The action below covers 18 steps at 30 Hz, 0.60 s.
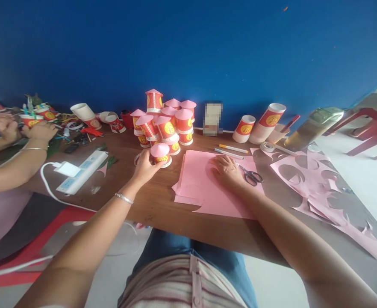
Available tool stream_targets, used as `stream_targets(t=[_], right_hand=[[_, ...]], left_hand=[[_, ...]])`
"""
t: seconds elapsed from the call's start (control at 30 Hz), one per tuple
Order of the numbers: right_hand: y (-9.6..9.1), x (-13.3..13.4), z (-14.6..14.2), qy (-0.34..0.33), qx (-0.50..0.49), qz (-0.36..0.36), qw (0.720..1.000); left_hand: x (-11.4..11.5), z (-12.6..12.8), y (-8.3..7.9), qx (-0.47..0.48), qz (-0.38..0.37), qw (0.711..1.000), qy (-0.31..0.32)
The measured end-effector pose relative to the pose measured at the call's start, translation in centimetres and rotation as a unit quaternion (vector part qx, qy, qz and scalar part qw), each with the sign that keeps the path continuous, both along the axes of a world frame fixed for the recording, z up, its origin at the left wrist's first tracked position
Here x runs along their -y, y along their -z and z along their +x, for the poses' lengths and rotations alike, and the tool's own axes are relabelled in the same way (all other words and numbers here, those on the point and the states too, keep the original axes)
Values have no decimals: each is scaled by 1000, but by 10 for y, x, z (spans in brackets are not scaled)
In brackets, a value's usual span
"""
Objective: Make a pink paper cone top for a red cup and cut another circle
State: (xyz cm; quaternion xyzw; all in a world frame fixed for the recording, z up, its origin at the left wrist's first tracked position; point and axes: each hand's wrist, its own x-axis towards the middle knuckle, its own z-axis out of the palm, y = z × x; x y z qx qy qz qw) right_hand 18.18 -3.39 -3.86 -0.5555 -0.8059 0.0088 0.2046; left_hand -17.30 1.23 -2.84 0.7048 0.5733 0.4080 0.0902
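My left hand (144, 167) is closed around a red paper cup with a pink paper cone on top (160, 154), at the front of a stacked group of similar cone-topped cups (168, 128). My right hand (227, 171) lies with its fingers stretched out on a pile of pink paper sheets (214, 205). Beside that hand, black-handled scissors (251, 176) rest on the paper, their blades partly hidden by it. Two markers, one orange (233, 148) and one blue-grey (228, 154), lie just beyond my right fingertips.
Pink paper scraps with round cut-outs (323, 188) cover the right side. Stacked cups (267, 124), a tape roll (267, 146) and a bottle (313, 126) stand behind. Leftward are a power strip (82, 172) and a co-worker's hands (41, 131) at a cup. A phone-like object (212, 119) leans on the wall.
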Motion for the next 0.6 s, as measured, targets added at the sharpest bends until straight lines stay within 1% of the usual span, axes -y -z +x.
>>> stream_targets(t=[0.2,0.4,0.5,0.6], right_hand=[[-1,1,0,4,9,-6,1000],[-4,1,-1,6,8,-14,1000],[-4,2,-1,6,6,-13,1000],[-4,2,-1,3,3,-10,1000]], left_hand=[[-5,-8,-1,-21,-7,999,-46],[-10,-12,4,26,-38,998,-42],[-11,-14,8,33,-40,997,-49],[-11,-12,9,65,-45,996,-44]])
